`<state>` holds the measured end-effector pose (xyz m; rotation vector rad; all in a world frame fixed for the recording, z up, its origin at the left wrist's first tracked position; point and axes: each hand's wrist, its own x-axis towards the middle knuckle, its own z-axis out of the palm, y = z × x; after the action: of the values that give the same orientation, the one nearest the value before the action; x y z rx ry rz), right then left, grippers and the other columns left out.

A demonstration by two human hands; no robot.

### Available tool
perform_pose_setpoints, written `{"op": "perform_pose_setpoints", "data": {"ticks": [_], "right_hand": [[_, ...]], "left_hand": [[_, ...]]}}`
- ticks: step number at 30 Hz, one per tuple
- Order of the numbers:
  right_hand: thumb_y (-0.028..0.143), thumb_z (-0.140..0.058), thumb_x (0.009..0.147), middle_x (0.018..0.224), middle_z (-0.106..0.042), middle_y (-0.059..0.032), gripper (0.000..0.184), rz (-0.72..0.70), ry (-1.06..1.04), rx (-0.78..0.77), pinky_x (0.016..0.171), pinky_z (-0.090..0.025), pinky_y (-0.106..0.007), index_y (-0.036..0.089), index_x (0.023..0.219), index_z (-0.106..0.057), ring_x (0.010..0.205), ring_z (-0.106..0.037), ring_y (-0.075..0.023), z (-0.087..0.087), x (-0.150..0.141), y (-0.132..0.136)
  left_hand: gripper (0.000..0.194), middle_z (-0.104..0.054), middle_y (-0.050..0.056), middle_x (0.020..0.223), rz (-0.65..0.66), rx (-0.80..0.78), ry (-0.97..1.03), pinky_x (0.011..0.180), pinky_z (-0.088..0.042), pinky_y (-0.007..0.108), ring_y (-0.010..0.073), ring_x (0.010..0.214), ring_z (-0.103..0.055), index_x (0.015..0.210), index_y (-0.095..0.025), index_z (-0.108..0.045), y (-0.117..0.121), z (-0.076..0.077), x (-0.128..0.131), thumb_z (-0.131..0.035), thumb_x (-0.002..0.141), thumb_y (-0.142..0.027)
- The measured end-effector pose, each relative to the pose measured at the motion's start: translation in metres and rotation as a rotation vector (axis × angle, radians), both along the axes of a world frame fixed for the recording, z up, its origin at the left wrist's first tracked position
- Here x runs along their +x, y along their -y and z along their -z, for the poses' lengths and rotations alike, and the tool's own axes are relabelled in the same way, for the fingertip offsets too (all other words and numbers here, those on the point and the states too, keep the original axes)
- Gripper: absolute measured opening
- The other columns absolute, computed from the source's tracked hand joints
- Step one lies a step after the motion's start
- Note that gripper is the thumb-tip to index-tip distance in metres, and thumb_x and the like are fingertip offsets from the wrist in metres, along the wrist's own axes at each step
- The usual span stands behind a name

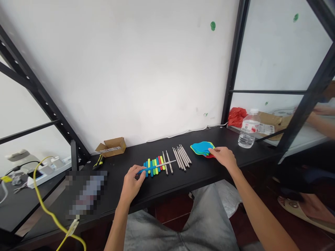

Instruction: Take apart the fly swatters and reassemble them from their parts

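My left hand (133,183) is closed round the blue handle (146,169) of a thin metal rod, which points right across a row of colored grip sleeves (154,169) in blue, yellow, green and red. Two slim metal rods (169,164) lie just right of the row. Further right is a group of several thicker-looking metal rods (182,157), side by side. My right hand (223,157) pinches the near right edge of a stack of flat blue pieces (201,147); yellow-green and red edges show beneath. How many pieces the fingers hold is hidden.
An open cardboard box (113,146) and a black-and-yellow cutter (98,162) sit at the back left. A blurred-out object (87,193) with a yellow cable (47,209) lies nearer. At right stands a water bottle (248,129); another person's foot (311,209) is beyond.
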<state>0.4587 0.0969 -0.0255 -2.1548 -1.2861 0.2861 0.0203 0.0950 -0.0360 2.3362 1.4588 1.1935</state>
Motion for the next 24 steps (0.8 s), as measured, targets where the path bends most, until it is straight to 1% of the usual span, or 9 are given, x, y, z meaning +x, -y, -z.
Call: {"op": "perform_pose_setpoints", "data": {"ticks": [6,11,16,21,24], "right_hand": [[0.062,-0.051,0.08,0.101,-0.074,-0.0084,0.046,0.011,0.008,0.007,0.072,-0.047,-0.036,0.027,0.095,-0.076,0.099,-0.066,-0.0336,0.0023,0.0003,-0.0017],[0.056,-0.053,0.08,0.099,-0.075,-0.0086,0.039,0.011,-0.009,0.044,0.071,-0.047,-0.035,0.027,0.094,-0.076,0.096,-0.067,-0.0322,0.0044,0.0013,-0.0024],[0.06,-0.051,0.081,0.097,-0.074,-0.0101,0.045,0.056,-0.011,0.1,0.069,-0.046,-0.035,0.024,0.093,-0.075,0.094,-0.067,-0.0333,0.0041,-0.0001,-0.0011],[0.06,-0.05,0.083,0.098,-0.073,-0.0093,0.045,0.108,-0.024,0.132,0.069,-0.046,-0.034,0.025,0.099,-0.073,0.091,-0.067,-0.0302,0.0049,0.0006,-0.0028],[0.06,-0.049,0.085,0.097,-0.072,-0.0079,0.047,0.101,-0.027,0.157,0.07,-0.046,-0.033,0.026,0.111,-0.07,0.091,-0.065,-0.0286,0.0093,0.0016,-0.0063]], "left_hand": [[0.028,-0.065,0.006,0.1,0.002,-0.002,-0.005,0.075,-0.048,0.031,0.0208,0.094,-0.059,0.1,-0.022,-0.07,0.0004,-0.0003,-0.0005,-0.048,0.094,-0.04],[0.028,-0.065,0.006,0.1,0.006,0.001,-0.011,0.077,-0.049,0.031,0.0212,0.094,-0.06,0.1,-0.022,-0.07,0.0017,-0.0018,0.0004,-0.048,0.094,-0.04],[0.027,-0.066,0.006,0.098,-0.002,0.023,-0.018,0.074,-0.049,0.03,0.0211,0.092,-0.061,0.098,-0.023,-0.071,0.0016,-0.0022,0.0007,-0.049,0.093,-0.039],[0.027,-0.066,0.005,0.099,0.001,0.017,-0.016,0.074,-0.049,0.029,0.0206,0.092,-0.061,0.098,-0.023,-0.071,0.0008,-0.0014,0.0005,-0.05,0.092,-0.038],[0.027,-0.066,0.005,0.1,0.0,0.011,-0.015,0.075,-0.049,0.03,0.0208,0.093,-0.06,0.099,-0.023,-0.071,0.0011,-0.0013,0.0007,-0.05,0.093,-0.038]]}}
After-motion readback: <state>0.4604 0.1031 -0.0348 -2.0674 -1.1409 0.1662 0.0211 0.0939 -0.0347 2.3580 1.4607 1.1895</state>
